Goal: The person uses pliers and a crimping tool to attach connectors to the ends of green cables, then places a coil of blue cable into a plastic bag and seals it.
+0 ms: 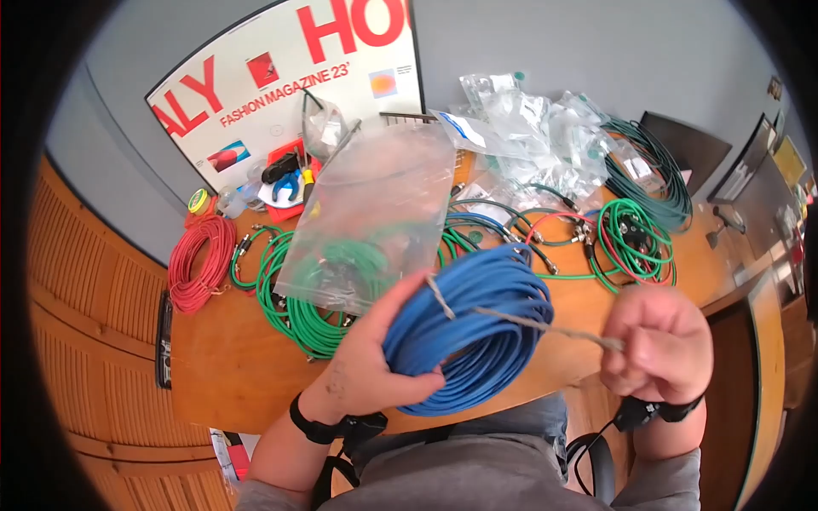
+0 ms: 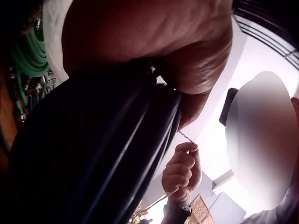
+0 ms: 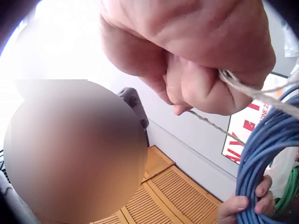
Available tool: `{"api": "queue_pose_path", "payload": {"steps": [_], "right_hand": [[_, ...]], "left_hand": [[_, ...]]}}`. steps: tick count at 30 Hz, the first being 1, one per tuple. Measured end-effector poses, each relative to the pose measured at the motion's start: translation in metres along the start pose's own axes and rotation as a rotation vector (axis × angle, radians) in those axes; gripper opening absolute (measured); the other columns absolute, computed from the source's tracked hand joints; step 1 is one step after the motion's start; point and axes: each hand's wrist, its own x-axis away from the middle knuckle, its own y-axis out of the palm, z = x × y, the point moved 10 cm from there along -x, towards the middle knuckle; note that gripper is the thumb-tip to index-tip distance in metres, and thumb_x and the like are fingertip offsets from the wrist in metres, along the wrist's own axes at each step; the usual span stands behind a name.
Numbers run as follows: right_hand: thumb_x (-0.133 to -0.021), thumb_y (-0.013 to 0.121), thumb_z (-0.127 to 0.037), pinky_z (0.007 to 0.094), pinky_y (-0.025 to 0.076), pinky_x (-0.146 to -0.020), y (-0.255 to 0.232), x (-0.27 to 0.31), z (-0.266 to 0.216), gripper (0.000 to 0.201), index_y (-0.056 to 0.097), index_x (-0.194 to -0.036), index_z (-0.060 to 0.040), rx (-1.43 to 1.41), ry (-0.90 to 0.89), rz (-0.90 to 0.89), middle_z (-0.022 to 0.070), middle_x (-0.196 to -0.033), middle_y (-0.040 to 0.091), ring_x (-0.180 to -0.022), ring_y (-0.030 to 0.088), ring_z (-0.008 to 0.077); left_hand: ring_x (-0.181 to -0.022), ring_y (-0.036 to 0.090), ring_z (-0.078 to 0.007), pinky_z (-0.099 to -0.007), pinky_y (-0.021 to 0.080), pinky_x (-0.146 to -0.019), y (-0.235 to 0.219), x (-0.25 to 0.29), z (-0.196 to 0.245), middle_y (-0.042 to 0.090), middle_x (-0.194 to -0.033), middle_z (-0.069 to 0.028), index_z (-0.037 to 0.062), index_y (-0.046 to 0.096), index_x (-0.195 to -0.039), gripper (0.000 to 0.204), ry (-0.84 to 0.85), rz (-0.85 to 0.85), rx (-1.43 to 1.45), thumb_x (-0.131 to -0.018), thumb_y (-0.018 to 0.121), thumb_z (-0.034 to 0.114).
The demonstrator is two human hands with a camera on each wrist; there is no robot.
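Observation:
A coil of blue cable is held up over the front of the table by my left hand, its thumb across the near side. Beige twine loops round the coil's upper left part and runs out to the right. My right hand, fingers curled into a fist, grips the twine and holds it taut. In the right wrist view, twine comes out of both sides of the fist toward the blue coil. Dark in the left wrist view, the coil fills the lower left below my left palm.
A clear plastic bag lies partly over a green cable coil. A red coil sits at the left. More green cable, a pile of clear bags and a dark green coil lie at the right back.

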Motion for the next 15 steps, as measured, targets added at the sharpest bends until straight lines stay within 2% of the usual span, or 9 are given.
{"api": "queue_pose_path", "payload": {"steps": [1, 2, 4, 5, 6, 8, 12, 14, 15], "right_hand": [[-0.081, 0.073, -0.016, 0.0211, 0.034, -0.048, 0.001, 0.006, -0.008, 0.027, 0.065, -0.09, 0.0074, -0.023, -0.027, 0.006, 0.01, -0.08, 0.069, -0.055, 0.05, 0.0061], [-0.079, 0.075, -0.016, 0.0211, 0.04, -0.049, 0.007, 0.007, -0.018, 0.028, 0.065, -0.087, 0.0091, -0.005, -0.068, -0.061, 0.0126, -0.078, 0.069, -0.056, 0.057, 0.0097], [-0.078, 0.076, -0.012, 0.021, 0.044, -0.051, 0.019, 0.01, -0.035, 0.024, 0.067, -0.084, 0.0096, 0.039, -0.184, -0.115, 0.0126, -0.074, 0.07, -0.058, 0.063, 0.0123], [-0.081, 0.074, -0.007, 0.022, 0.045, -0.05, 0.028, 0.011, -0.041, 0.018, 0.068, -0.084, 0.0096, 0.168, -0.139, -0.27, 0.0122, -0.072, 0.07, -0.057, 0.066, 0.014], [-0.084, 0.071, -0.002, 0.0225, 0.044, -0.049, 0.044, 0.011, -0.049, 0.012, 0.068, -0.085, 0.0098, 0.26, -0.167, -0.503, 0.0097, -0.074, 0.071, -0.059, 0.066, 0.013], [-0.078, 0.077, -0.006, 0.0236, 0.047, -0.042, 0.063, 0.017, -0.053, 0.018, 0.07, -0.081, 0.0105, 0.433, -0.213, -0.683, 0.0179, -0.069, 0.07, -0.05, 0.066, 0.0195], [-0.077, 0.077, 0.0, 0.0218, 0.048, -0.044, 0.08, 0.011, -0.067, 0.015, 0.07, -0.086, 0.0107, 0.462, -0.159, -0.651, 0.0181, -0.072, 0.071, -0.052, 0.067, 0.0188], [-0.073, 0.078, 0.0, 0.0216, 0.046, -0.041, 0.078, 0.0, -0.077, 0.013, 0.069, -0.073, 0.0088, 0.432, -0.192, -0.518, 0.0164, -0.067, 0.069, -0.049, 0.065, 0.0163], [-0.073, 0.078, 0.0, 0.0216, 0.046, -0.041, 0.083, -0.002, -0.078, 0.013, 0.069, -0.073, 0.0088, 0.438, -0.195, -0.515, 0.0164, -0.067, 0.069, -0.049, 0.065, 0.0163]], "left_hand": [[-0.1, 0.063, -0.0181, -0.032, 0.05, -0.087, 0.006, 0.001, 0.005, 0.052, -0.132, -0.0142, 0.0041, 0.03, -0.149, 0.098, -0.023, -0.02, -0.021, -0.064, 0.078, -0.001], [-0.1, 0.063, -0.0181, -0.032, 0.05, -0.087, 0.008, 0.001, 0.012, 0.052, -0.132, -0.0142, 0.0041, 0.03, -0.149, 0.098, -0.02, -0.009, -0.018, -0.064, 0.078, -0.001], [-0.114, 0.057, -0.0191, -0.0331, 0.044, -0.099, 0.019, 0.001, 0.035, 0.052, -0.135, -0.0125, 0.0039, 0.031, -0.148, 0.097, 0.082, -0.039, -0.226, -0.064, 0.079, 0.004], [-0.124, 0.051, -0.0188, -0.0322, 0.037, -0.106, 0.022, 0.002, 0.035, 0.051, -0.137, -0.0109, 0.0038, 0.033, -0.148, 0.095, 0.005, -0.042, -0.194, -0.065, 0.08, 0.007], [-0.124, 0.051, -0.0188, -0.0322, 0.037, -0.106, 0.022, 0.003, 0.038, 0.051, -0.137, -0.0109, 0.0038, 0.033, -0.148, 0.095, 0.011, -0.038, -0.189, -0.065, 0.08, 0.007], [-0.123, 0.054, -0.0213, -0.0323, 0.04, -0.103, 0.03, 0.005, 0.036, 0.053, -0.137, -0.0119, 0.0042, 0.034, -0.147, 0.094, -0.035, -0.102, -0.175, -0.066, 0.08, 0.009], [-0.116, 0.06, -0.0237, -0.0324, 0.045, -0.098, 0.042, 0.007, 0.048, 0.057, -0.132, -0.014, 0.0043, 0.035, -0.146, 0.092, 0.026, -0.153, -0.285, -0.066, 0.08, 0.01], [-0.105, 0.063, -0.0357, -0.0384, 0.05, -0.086, 0.053, 0.008, 0.046, 0.06, -0.123, -0.0186, 0.0088, 0.028, -0.149, 0.09, -0.007, -0.267, -0.304, -0.071, 0.073, 0.015], [-0.103, 0.063, -0.0371, -0.0404, 0.051, -0.085, 0.057, 0.008, 0.047, 0.061, -0.122, -0.0192, 0.0095, 0.028, -0.149, 0.09, 0.009, -0.283, -0.351, -0.071, 0.072, 0.016]]}}
